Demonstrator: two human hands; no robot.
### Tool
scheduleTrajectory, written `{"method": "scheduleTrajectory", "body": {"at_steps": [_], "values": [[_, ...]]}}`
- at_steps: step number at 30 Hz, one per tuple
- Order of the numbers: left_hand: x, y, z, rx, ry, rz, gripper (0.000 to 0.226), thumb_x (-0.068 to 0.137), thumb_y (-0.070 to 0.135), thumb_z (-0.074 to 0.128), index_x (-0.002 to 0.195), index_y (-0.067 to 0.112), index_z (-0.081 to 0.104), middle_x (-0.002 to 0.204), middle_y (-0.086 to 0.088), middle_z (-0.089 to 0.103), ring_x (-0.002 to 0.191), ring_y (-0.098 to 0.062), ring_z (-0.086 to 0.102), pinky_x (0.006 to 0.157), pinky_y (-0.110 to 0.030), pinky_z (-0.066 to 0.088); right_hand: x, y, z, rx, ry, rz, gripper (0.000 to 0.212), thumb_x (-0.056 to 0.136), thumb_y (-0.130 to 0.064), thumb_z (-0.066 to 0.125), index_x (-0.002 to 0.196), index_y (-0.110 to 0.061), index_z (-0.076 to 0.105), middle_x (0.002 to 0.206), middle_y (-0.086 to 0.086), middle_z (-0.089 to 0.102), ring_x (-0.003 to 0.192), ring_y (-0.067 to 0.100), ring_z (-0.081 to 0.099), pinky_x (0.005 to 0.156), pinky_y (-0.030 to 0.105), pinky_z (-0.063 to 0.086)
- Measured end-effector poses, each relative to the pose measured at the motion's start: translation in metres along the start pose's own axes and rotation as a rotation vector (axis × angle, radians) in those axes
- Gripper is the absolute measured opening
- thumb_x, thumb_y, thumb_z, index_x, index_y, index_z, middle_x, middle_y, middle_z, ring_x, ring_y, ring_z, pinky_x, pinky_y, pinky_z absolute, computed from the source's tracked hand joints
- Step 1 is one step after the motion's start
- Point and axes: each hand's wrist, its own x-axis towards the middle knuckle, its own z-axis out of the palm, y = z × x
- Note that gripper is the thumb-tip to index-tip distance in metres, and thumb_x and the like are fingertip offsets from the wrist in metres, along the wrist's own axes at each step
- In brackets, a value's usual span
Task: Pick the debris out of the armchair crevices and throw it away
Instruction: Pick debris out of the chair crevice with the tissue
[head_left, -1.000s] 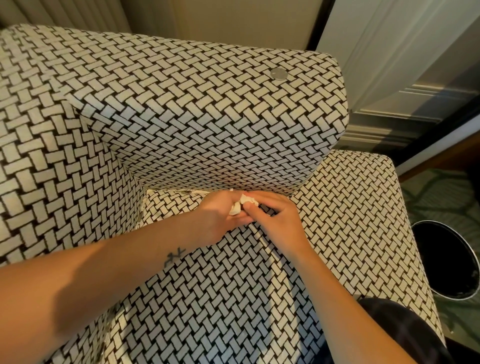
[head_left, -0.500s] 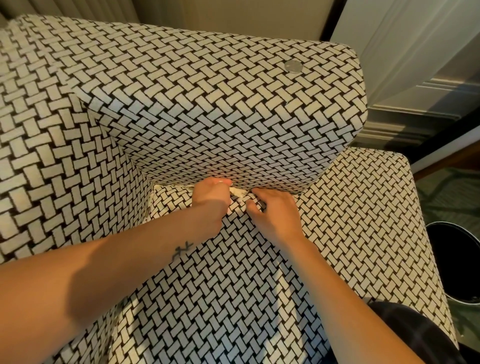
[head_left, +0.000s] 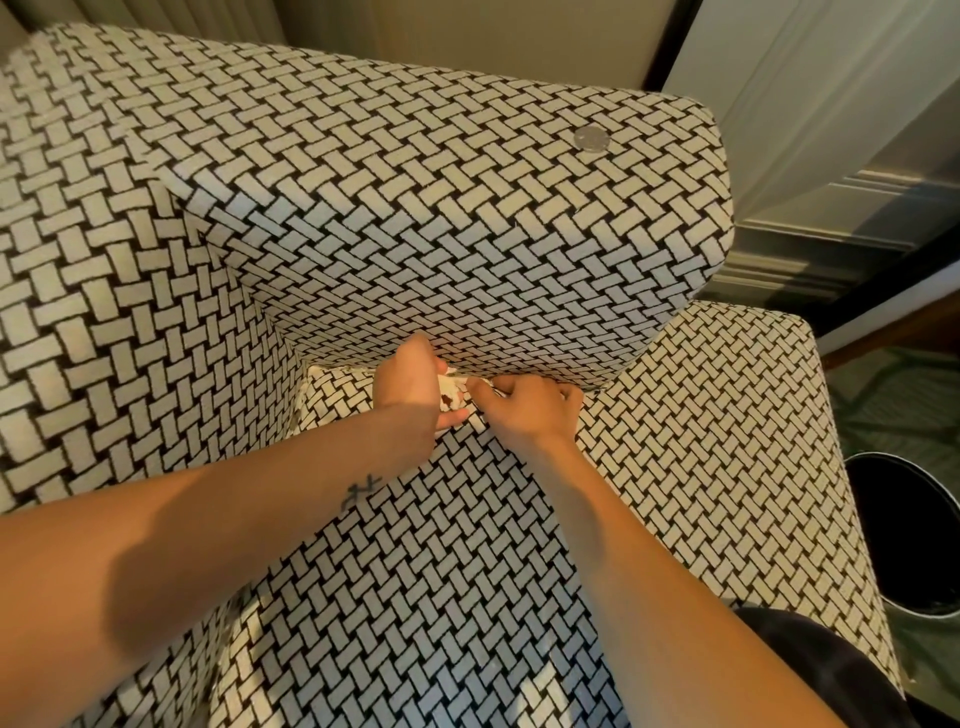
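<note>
Pale wall panelling (head_left: 831, 156) and a strip of curtain (head_left: 156, 15) are seen behind an armchair (head_left: 130, 312) upholstered in a black-and-cream basket-weave fabric. Green patterned carpet (head_left: 893, 395) is visible at the right edge, and a dark waste bin (head_left: 906, 525) with a light metallic rim is stood on it, just beside the chair's right-hand side.

Observed at the chair: a thick upholstered bolster (head_left: 441, 208) is set above the seat cushion (head_left: 441, 545). A small round silver disc (head_left: 591, 139) is noted lying on top of the bolster near its far right corner; what it is cannot be told.

Both forearms are extended from the lower edge of the view and are brought together at the crevice (head_left: 545, 378) where the bolster meets the seat cushion. A small dark tattoo (head_left: 362, 489) is noted on the left forearm.

Left hand (head_left: 410, 384): fingers are curled over, and a crumpled white piece of debris (head_left: 451, 391) with brownish spots is gripped against the thumb. Right hand (head_left: 530, 410): fingers are curled, with thumb and forefinger brought together on the right edge of the same debris.

Position of debris: held between the two hands, at the mouth of the crevice, touching the seat cushion fabric. Waste bin is well apart from it, to the right.
</note>
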Motion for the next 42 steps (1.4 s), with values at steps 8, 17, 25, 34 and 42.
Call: {"method": "scheduleTrajectory", "body": {"at_steps": [8, 17, 25, 34, 42], "values": [[0.007, 0.000, -0.002, 0.001, -0.040, -0.020, 0.019, 0.087, 0.028, 0.048, 0.077, 0.014, 0.056, 0.097, -0.012, 0.064, 0.090, -0.031, 0.064, 0.048, -0.027, 0.050, 0.011, 0.000, -0.006, 0.022, -0.137, 0.044, 0.055, 0.092, -0.069, 0.040, 0.107, -0.028, 0.074, 0.097, -0.006, 0.071, 0.117, 0.017, 0.055, 0.109, 0.040, 0.021], [0.004, -0.001, -0.001, -0.064, -0.067, -0.048, 0.027, 0.098, 0.029, 0.045, 0.085, 0.010, 0.059, 0.091, -0.012, 0.067, 0.092, -0.027, 0.069, 0.073, -0.043, 0.064, 0.004, -0.007, 0.015, -0.020, 0.152, 0.063, 0.054, 0.098, -0.059, 0.041, 0.068, -0.024, 0.069, 0.067, -0.008, 0.065, 0.085, 0.017, 0.062, 0.106, 0.044, 0.027], [0.000, -0.001, -0.001, -0.061, -0.033, -0.023, 0.024, 0.098, 0.027, 0.044, 0.084, 0.012, 0.057, 0.100, -0.011, 0.061, 0.095, -0.029, 0.061, 0.074, -0.049, 0.064, 0.000, 0.005, 0.026, 0.143, 0.303, -0.054, 0.054, 0.099, -0.051, 0.043, 0.055, -0.023, 0.059, 0.051, -0.007, 0.057, 0.072, 0.018, 0.059, 0.104, 0.043, 0.029], [-0.002, 0.000, -0.003, -0.020, -0.029, -0.023, 0.026, 0.098, 0.027, 0.044, 0.081, 0.011, 0.057, 0.091, -0.012, 0.062, 0.088, -0.030, 0.065, 0.075, -0.051, 0.064, -0.001, -0.009, 0.011, -0.055, 0.132, 0.040, 0.062, 0.092, -0.074, 0.037, 0.112, -0.029, 0.075, 0.094, -0.007, 0.073, 0.109, 0.018, 0.058, 0.105, 0.042, 0.024], [-0.034, 0.000, -0.049, 0.077, -0.243, -0.195, 0.036, 0.102, 0.032, 0.040, 0.103, 0.005, 0.064, 0.098, -0.019, 0.070, 0.086, -0.033, 0.066, 0.096, -0.052, 0.055, -0.010, -0.009, 0.007, -0.009, 0.134, 0.018, 0.053, 0.096, -0.071, 0.036, 0.107, -0.036, 0.075, 0.083, -0.010, 0.069, 0.104, 0.017, 0.056, 0.108, 0.043, 0.022]]}}
